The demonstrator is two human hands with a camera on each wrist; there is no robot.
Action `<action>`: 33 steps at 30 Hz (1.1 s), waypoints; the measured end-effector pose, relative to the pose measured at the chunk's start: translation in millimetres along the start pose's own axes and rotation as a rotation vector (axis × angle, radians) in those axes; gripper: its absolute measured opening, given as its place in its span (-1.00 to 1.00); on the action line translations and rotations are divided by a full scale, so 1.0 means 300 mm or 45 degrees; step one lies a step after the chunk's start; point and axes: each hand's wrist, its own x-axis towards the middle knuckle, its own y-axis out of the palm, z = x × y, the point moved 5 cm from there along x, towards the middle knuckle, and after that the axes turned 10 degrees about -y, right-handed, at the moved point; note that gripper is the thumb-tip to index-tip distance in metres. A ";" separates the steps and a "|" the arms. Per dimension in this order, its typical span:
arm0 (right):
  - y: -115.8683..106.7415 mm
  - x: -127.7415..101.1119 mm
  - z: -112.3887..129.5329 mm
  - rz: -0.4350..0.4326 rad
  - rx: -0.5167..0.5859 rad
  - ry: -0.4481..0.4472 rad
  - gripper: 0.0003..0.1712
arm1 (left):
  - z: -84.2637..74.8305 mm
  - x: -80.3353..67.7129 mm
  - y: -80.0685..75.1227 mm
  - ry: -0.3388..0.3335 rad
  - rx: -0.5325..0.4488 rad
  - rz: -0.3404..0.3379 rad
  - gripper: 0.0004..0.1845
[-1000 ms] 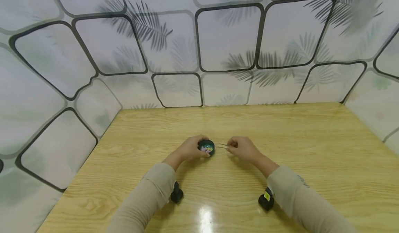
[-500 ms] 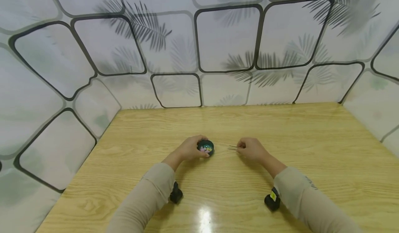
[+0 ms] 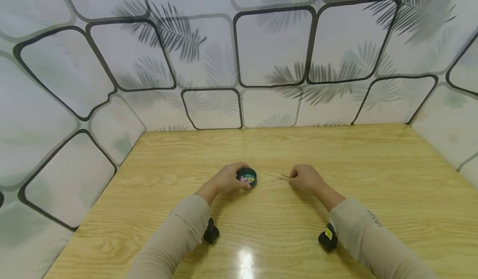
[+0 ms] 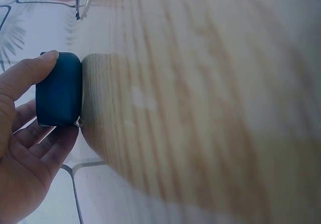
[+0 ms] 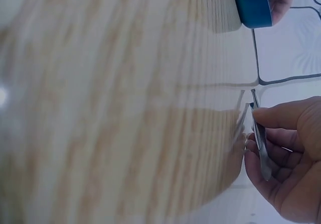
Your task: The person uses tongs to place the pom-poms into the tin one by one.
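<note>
A small dark blue round dish (image 3: 247,176) with several pastel beads inside stands on the wooden table (image 3: 336,154). My left hand (image 3: 228,178) grips the dish from its left side; the left wrist view shows thumb and fingers around the dish (image 4: 59,89). My right hand (image 3: 306,178) pinches thin metal tweezers (image 3: 285,177), tips pointing left toward the dish, a short way to its right. In the right wrist view the tweezers (image 5: 260,138) lie between thumb and fingers, low over the table, and the dish (image 5: 252,5) shows at the top.
Patterned white walls (image 3: 272,50) with dark outlines and leaf shadows close the table at the back and both sides. Black wrist cameras (image 3: 211,231) sit under both sleeves. A bright light glare (image 3: 244,262) lies on the near table.
My right hand with the tweezers has moved right, away from the dish. The left hand and dish have stayed in place.
</note>
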 end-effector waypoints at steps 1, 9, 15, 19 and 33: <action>0.000 0.001 0.000 0.000 -0.003 -0.002 -0.94 | 0.001 0.000 0.000 -0.001 -0.001 0.000 -0.37; 0.007 -0.003 -0.006 0.048 0.039 0.029 -0.93 | -0.002 0.001 0.003 0.015 -0.025 0.002 -0.40; 0.004 -0.010 -0.012 0.070 0.080 0.057 -0.86 | -0.013 0.005 0.006 0.032 -0.029 0.016 -0.42; 0.005 -0.009 -0.014 0.063 0.082 0.054 -0.86 | -0.017 0.009 0.004 0.030 0.000 0.021 -0.41; 0.004 0.001 -0.023 0.075 0.096 0.055 -0.89 | -0.026 0.005 0.000 0.066 0.047 0.051 -0.37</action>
